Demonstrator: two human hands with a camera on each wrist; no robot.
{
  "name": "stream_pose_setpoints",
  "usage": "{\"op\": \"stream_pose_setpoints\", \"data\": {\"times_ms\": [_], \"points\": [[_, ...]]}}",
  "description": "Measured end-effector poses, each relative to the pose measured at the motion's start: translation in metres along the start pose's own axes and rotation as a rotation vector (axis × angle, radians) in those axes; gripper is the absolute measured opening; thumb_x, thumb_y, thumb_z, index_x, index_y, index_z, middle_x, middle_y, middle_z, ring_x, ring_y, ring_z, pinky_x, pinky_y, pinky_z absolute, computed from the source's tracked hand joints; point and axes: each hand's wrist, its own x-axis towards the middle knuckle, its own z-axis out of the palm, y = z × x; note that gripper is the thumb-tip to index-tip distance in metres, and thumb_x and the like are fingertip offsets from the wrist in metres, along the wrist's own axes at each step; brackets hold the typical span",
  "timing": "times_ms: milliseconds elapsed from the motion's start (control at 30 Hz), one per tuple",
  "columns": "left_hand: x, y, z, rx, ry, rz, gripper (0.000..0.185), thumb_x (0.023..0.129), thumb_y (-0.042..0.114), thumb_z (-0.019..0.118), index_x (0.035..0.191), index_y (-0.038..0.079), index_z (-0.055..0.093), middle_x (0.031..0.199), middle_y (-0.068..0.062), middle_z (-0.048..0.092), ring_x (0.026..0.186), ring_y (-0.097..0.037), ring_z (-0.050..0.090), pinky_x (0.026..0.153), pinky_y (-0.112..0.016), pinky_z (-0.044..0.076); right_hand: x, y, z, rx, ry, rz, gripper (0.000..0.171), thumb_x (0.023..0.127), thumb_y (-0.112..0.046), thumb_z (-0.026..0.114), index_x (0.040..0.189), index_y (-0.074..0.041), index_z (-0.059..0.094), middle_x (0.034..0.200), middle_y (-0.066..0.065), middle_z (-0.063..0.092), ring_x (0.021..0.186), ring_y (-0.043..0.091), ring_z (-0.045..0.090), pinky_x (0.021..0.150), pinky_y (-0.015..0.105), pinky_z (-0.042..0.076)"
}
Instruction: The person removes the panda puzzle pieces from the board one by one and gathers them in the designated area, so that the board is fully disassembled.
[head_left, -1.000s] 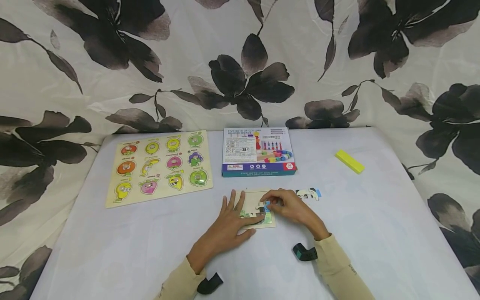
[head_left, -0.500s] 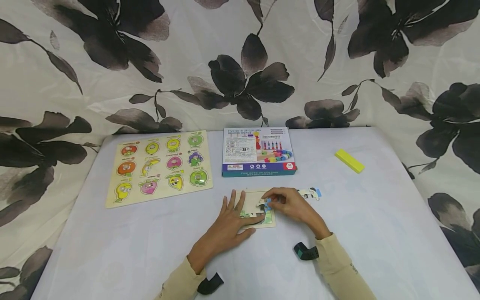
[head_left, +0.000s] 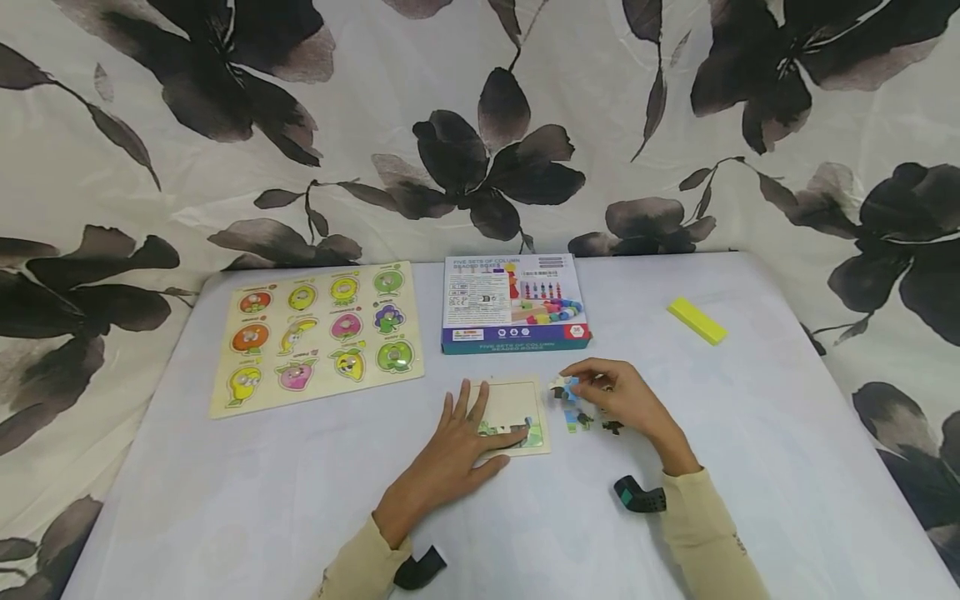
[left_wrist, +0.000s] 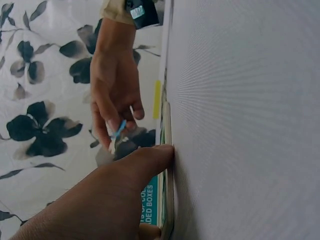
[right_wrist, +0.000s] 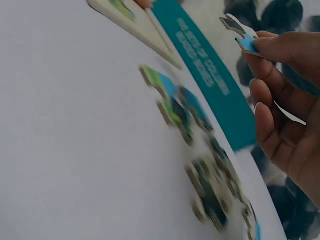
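My left hand (head_left: 450, 446) lies with fingers spread across the left part of a small wooden jigsaw tray (head_left: 513, 404). A few joined pieces with green and blue print line the tray's lower edge, partly under that hand. In the left wrist view the thumb (left_wrist: 150, 157) rests at the tray's edge. My right hand (head_left: 633, 404) pinches a white, black and blue jigsaw piece (right_wrist: 245, 42) between thumb and forefinger, raised just right of the tray. Loose jigsaw pieces (right_wrist: 172, 102) lie on the table below it, partly hidden by the right hand in the head view.
A fruit-picture puzzle board (head_left: 318, 333) lies at the back left. Behind the tray is a beaded-boxes carton (head_left: 513, 304). A yellow block (head_left: 697, 321) lies at the back right of the white table (head_left: 247, 500). Floral cloth (head_left: 360, 83) hangs behind.
My right hand has drawn back to the right from over the tray, lifting the jigsaw piece away with it. Loose pieces it covered now show. My left hand has stayed on the tray.
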Motion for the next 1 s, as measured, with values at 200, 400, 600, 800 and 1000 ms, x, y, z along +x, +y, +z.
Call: {"op": "stream_pose_setpoints", "data": {"times_ms": [200,400,600,800,1000], "points": [[0.0,-0.001,0.0,-0.022,0.03,0.002,0.039,0.098,0.04,0.051,0.136,0.041,0.051,0.156,-0.025,0.009,0.143,-0.047,-0.006,0.113,-0.064,0.002,-0.016,0.01,-0.027,-0.043,0.07,0.053,0.022,0.094,-0.016,0.062,0.113,-0.008,0.069,0.106,0.007,0.068,0.089,0.015,0.056,0.079,0.026,0.048],[0.0,0.0,0.001,-0.033,0.029,-0.007,0.037,0.098,0.038,0.05,0.135,0.042,0.052,0.156,-0.025,0.009,0.143,-0.047,-0.006,0.113,-0.064,0.001,-0.035,0.027,-0.045,-0.102,0.147,0.116,0.021,0.094,-0.018,0.063,0.11,-0.008,0.069,0.102,0.007,0.068,0.083,0.01,0.058,0.073,0.021,0.048],[0.001,0.002,0.0,-0.033,0.027,-0.011,0.038,0.098,0.037,0.051,0.135,0.041,0.052,0.156,-0.025,0.009,0.143,-0.047,-0.007,0.113,-0.064,0.0,-0.053,0.041,-0.053,-0.079,0.131,0.162,0.021,0.094,-0.015,0.061,0.111,-0.003,0.067,0.099,0.011,0.067,0.078,0.011,0.061,0.069,0.022,0.049],[-0.001,0.002,0.001,-0.054,0.04,-0.014,0.037,0.098,0.036,0.051,0.135,0.041,0.052,0.157,-0.024,0.007,0.143,-0.045,-0.008,0.114,-0.061,-0.003,-0.06,0.047,-0.055,-0.073,0.091,0.195,0.023,0.094,-0.015,0.061,0.111,-0.001,0.066,0.091,0.01,0.066,0.072,0.01,0.057,0.063,0.022,0.047],[-0.001,0.001,0.001,-0.053,0.04,-0.011,0.037,0.099,0.036,0.05,0.135,0.042,0.052,0.157,-0.024,0.007,0.144,-0.045,-0.008,0.114,-0.061,-0.003,-0.06,0.048,-0.055,-0.105,0.062,0.203,0.019,0.092,-0.017,0.064,0.107,-0.005,0.067,0.086,0.007,0.065,0.07,0.01,0.055,0.061,0.022,0.046]]}}
